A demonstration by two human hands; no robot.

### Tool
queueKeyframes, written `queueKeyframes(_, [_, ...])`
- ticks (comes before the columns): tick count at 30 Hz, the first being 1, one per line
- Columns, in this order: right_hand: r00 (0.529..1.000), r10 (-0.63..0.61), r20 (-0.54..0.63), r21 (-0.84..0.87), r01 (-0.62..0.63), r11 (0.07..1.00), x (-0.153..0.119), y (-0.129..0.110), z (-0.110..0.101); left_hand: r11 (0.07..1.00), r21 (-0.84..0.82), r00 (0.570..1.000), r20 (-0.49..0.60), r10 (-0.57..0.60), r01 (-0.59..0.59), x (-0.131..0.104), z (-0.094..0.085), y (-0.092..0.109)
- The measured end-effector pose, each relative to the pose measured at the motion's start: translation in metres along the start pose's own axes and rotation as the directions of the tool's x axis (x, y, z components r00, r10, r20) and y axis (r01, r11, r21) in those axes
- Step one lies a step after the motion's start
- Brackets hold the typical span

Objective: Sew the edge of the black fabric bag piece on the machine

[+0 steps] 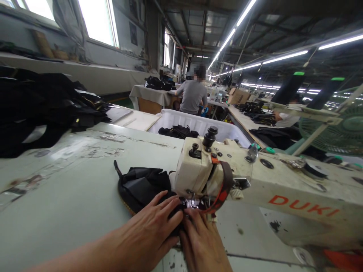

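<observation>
A black cloth piece (pixel 144 183) with a brass-toothed zipper (pixel 126 203) along its curved edge lies on the sewing machine table. Part of it runs under the needle area of the sewing machine head (pixel 195 166), where a small pale patch with dark marks shows. My left hand (pixel 150 226) rests flat on the cloth, fingers stretched towards the needle. Close beside it, my right hand (pixel 202 238) closes on the cloth's near edge, its fingertips right at the presser foot. The machine and the left hand partly hide those fingertips.
Black garment pieces (pixel 36 102) are heaped at the left. Beyond the machine stands a white plastic bin (pixel 227 133) holding black cloth. A person in grey (pixel 194 94) sits further back. Another person is at the right, behind a green fan (pixel 337 124).
</observation>
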State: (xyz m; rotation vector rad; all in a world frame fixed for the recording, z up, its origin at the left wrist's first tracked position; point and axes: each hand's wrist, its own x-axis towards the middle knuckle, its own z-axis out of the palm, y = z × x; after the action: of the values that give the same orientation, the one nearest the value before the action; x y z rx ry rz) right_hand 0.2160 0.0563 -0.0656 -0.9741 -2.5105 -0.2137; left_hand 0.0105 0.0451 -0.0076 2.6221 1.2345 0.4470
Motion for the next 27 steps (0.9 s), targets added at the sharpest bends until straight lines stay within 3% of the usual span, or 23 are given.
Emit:
queueKeyframes(5, [0.987,0.087,0.131,0.202,-0.113,0.973,0.012,0.005,-0.024,0.997,0.008,0.996,-0.045,0.081,-0.081,0.0,0.001,-0.008])
queueKeyframes(8, [0.972,0.059,0.227,0.312,-0.13,0.941,0.022,0.016,-0.046,0.99,0.032,0.987,-0.072,0.141,-0.139,-0.002,0.005,-0.01])
queueKeyframes(10, [0.969,0.048,0.242,0.294,-0.121,0.948,0.025,0.024,-0.053,0.986,0.039,0.982,-0.097,0.163,-0.159,-0.004,0.007,-0.011])
queueKeyframes(16, [0.98,-0.054,0.192,0.159,0.024,0.987,0.015,0.028,-0.042,0.977,-0.066,0.964,-0.191,0.187,-0.202,-0.003,0.009,-0.014])
queueKeyframes(21, [0.976,-0.189,0.111,0.063,0.183,0.981,0.012,0.027,-0.033,0.974,-0.166,0.977,-0.171,0.126,-0.154,-0.001,0.005,-0.015])
queueKeyframes(25, [0.952,-0.256,0.17,0.014,0.257,0.966,0.019,0.022,-0.033,0.974,-0.175,0.982,-0.148,0.115,-0.141,0.0,0.003,-0.018])
queueKeyframes(27, [0.953,-0.241,0.181,0.03,0.24,0.97,0.021,0.02,-0.031,0.976,-0.109,0.968,-0.193,0.163,-0.186,0.001,-0.001,-0.017])
